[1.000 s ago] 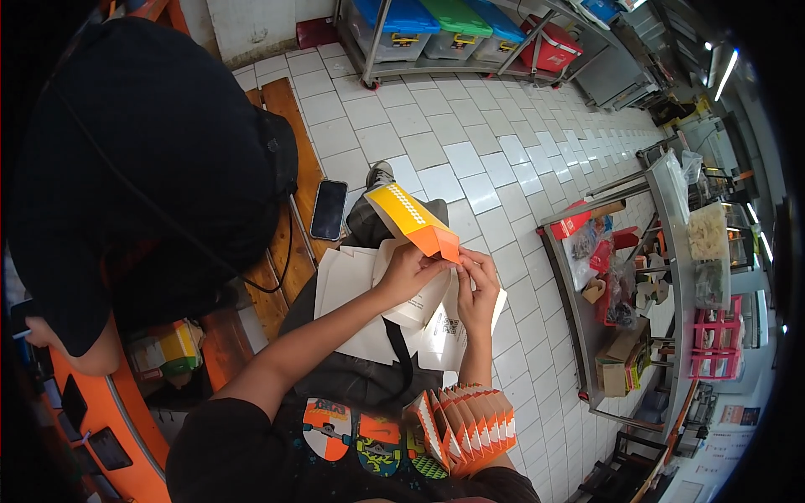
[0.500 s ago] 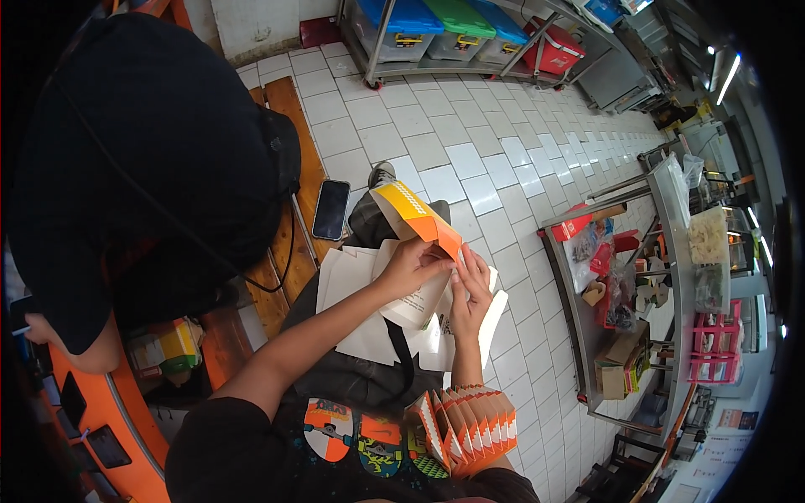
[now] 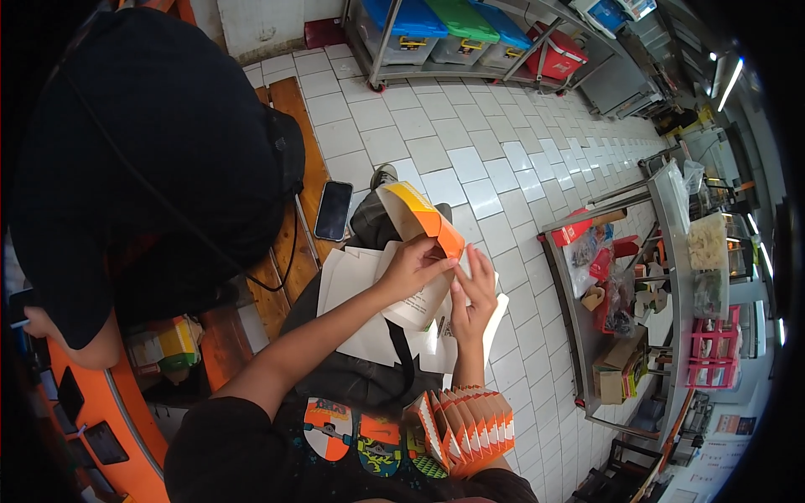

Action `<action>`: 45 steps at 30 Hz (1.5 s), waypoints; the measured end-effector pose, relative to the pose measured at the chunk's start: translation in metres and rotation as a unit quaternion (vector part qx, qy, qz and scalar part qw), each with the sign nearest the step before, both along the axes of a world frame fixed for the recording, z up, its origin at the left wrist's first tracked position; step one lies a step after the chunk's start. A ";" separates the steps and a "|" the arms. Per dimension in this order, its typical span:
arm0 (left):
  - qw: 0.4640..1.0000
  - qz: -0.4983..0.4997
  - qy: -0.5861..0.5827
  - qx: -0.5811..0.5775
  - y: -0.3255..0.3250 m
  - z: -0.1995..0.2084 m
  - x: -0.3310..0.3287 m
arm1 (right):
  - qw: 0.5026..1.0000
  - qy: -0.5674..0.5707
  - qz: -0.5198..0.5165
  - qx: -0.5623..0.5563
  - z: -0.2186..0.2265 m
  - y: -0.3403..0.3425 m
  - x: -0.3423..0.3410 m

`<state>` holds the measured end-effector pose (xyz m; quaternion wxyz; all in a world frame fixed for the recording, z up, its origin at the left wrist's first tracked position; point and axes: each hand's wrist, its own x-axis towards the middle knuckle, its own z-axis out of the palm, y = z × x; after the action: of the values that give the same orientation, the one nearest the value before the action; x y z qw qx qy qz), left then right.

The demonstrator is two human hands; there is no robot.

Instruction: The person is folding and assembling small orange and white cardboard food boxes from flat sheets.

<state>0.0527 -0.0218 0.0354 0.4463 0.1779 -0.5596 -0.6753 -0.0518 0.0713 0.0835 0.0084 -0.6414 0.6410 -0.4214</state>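
Note:
An orange and yellow paperboard food carton [image 3: 433, 225], partly folded, is held up over my lap, its pale inner side partly showing. My left hand [image 3: 417, 267] is closed on its lower end, thumb and fingers pinching the card. Against the same orange end rest the fingertips of my right hand [image 3: 475, 298], pressed close beside the left fingers. Beneath both hands, flat white carton blanks [image 3: 348, 289] lie spread over my lap. A nested stack of folded orange and white cartons [image 3: 470, 423] sits in the crook of my right arm.
On the wooden bench [image 3: 289, 109] to the left lies a phone [image 3: 333, 210], beside a person in black [image 3: 159, 159]. A metal rack [image 3: 612, 335] with bags and boxes stands at the right. Lidded plastic bins [image 3: 402, 38] line a far shelf above the tiled floor [image 3: 419, 126].
The carton's yellow panel has curved and turned, so more of its pale inside shows. My right fingers have shifted slightly at the orange end; my left hand keeps its pinch.

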 end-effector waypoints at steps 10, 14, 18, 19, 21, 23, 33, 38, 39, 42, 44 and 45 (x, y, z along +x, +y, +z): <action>0.963 0.041 -0.136 -0.231 0.012 0.035 0.020 | 0.991 0.080 -0.026 -0.102 0.013 -0.011 0.008; 0.993 -0.022 0.096 0.060 0.016 0.056 0.038 | 0.984 0.119 -0.016 -0.133 0.022 -0.009 0.006; 0.980 -0.028 0.117 0.161 0.010 0.072 0.048 | 0.982 0.122 -0.007 -0.141 0.027 -0.010 0.009; 0.992 -0.017 0.071 0.101 0.008 0.072 0.049 | 0.986 0.072 -0.018 -0.149 0.027 -0.009 0.010; 0.995 0.048 0.053 0.063 0.009 0.075 0.046 | 0.987 0.023 -0.030 -0.155 0.024 -0.007 0.012; 0.925 0.230 -0.085 -0.289 0.006 0.070 0.045 | 0.976 -0.155 -0.054 -0.139 0.019 -0.006 0.013; 0.952 0.185 -0.051 -0.239 0.016 0.068 0.047 | 0.987 -0.106 0.000 -0.119 0.040 -0.004 0.026; 0.967 0.185 -0.019 -0.176 0.018 0.061 0.046 | 0.990 -0.075 0.007 -0.116 0.042 -0.002 0.027; 0.968 0.182 -0.010 -0.173 0.018 0.061 0.045 | 0.990 -0.075 0.006 -0.116 0.043 -0.002 0.027; 0.969 0.173 -0.001 -0.178 0.017 0.061 0.043 | 0.991 -0.061 0.007 -0.117 0.042 -0.001 0.026; 0.968 0.168 -0.002 -0.185 0.016 0.061 0.042 | 0.994 -0.053 0.013 -0.094 0.040 -0.002 0.027; 0.968 0.172 0.003 -0.183 0.015 0.060 0.040 | 0.994 -0.053 0.013 -0.093 0.040 -0.003 0.029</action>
<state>0.0930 -0.0066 0.0953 0.5821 0.1846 -0.6335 -0.4752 -0.0226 0.0685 0.1236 -0.0118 -0.6247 0.5888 -0.5127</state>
